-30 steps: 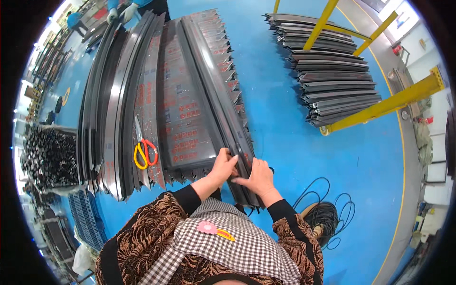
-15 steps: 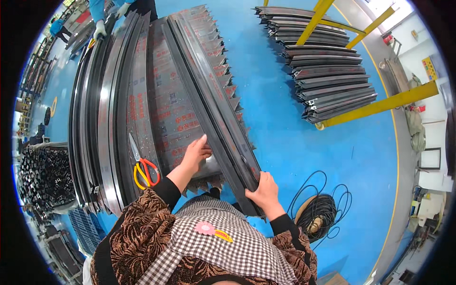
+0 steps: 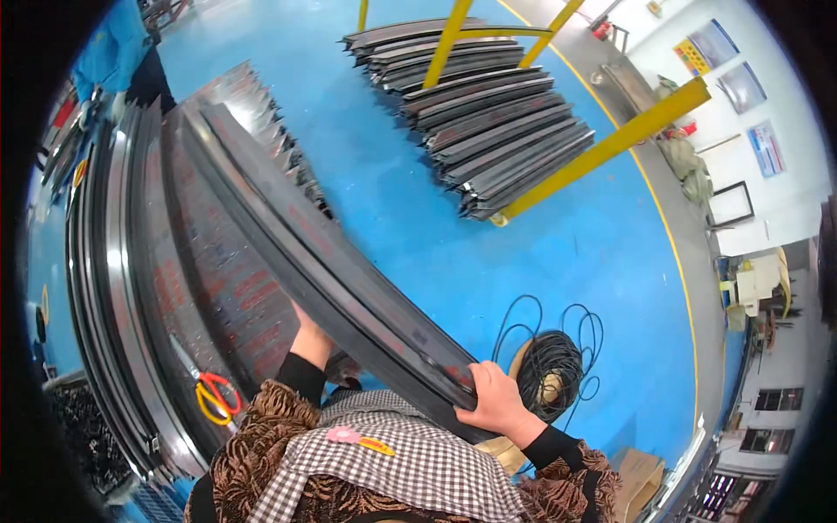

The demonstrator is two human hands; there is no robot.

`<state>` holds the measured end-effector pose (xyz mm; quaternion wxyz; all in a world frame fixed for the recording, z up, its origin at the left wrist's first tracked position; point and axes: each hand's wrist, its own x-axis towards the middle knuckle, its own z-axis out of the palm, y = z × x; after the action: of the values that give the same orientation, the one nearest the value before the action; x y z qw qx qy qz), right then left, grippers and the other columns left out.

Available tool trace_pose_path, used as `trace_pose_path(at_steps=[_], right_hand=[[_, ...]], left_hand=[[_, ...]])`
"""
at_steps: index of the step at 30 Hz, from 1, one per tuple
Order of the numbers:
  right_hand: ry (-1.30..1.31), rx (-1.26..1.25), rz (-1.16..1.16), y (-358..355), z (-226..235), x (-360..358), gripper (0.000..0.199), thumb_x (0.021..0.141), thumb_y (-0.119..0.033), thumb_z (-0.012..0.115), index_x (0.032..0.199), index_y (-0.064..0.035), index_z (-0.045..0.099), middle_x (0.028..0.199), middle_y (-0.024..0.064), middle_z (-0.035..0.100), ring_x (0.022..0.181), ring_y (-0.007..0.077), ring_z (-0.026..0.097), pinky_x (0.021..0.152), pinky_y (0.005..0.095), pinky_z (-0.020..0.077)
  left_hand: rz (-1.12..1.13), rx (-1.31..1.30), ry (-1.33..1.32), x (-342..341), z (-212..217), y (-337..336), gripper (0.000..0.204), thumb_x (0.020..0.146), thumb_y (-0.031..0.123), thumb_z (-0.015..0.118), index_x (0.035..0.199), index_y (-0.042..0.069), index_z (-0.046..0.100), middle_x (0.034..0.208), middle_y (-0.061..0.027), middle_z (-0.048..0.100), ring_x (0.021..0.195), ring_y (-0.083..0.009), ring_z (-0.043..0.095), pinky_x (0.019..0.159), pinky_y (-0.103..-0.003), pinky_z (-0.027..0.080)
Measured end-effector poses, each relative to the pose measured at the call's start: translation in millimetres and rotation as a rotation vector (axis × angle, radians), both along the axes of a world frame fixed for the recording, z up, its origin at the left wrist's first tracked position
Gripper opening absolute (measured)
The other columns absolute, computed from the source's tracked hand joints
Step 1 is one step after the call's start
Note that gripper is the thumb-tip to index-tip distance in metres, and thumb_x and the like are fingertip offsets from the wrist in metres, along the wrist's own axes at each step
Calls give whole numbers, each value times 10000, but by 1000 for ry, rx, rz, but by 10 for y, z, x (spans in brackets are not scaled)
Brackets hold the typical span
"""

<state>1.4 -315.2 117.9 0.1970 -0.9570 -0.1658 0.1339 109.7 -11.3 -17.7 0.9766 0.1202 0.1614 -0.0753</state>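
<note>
I hold a long dark curved metal strip (image 3: 340, 270) lifted off the pile, its near end by my body and its far end pointing up and left. My right hand (image 3: 493, 403) grips the near end from above. My left hand (image 3: 310, 338) reaches under the strip further along; its fingers are hidden behind the strip. Beneath lies a pile of similar long dark strips with red print (image 3: 209, 288) on the blue floor.
Scissors with red and yellow handles (image 3: 209, 392) lie on the pile at the left. A coil of black cord (image 3: 547, 370) sits on the blue floor (image 3: 418, 209) at the right. A second stack of dark strips (image 3: 488, 131) lies beyond, under yellow bars (image 3: 602, 148). A person in blue (image 3: 122, 52) stands far left.
I have raised the near end of the strip off the pile. My left hand has gone from on top of the pile to under the strip; my right hand keeps the end.
</note>
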Motion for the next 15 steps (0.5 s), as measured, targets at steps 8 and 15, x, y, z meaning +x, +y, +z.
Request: trace_pose_path(at_steps=[8,15], right_hand=[[17,26,-43,-1741,-364,-328,643,567,-294,737,1107,-31,505,1018,137,540,881,305,539,754,354,446],[76,-7,-222,-2917,-88,-654,562,583,-316,749,1022,-39,534,931,137,552,825,316,538,729,379,446]], left_hand=[[-281,-297,22,128,215,-1460,371,906,347,506,1215,147,549,1185,-63,597,1065,-254,567,945,-471,444],[-475,-860,66,103,-558,-2987,373,899,372,494,1170,133,586,1152,-82,617,1013,-271,593,908,-494,462]])
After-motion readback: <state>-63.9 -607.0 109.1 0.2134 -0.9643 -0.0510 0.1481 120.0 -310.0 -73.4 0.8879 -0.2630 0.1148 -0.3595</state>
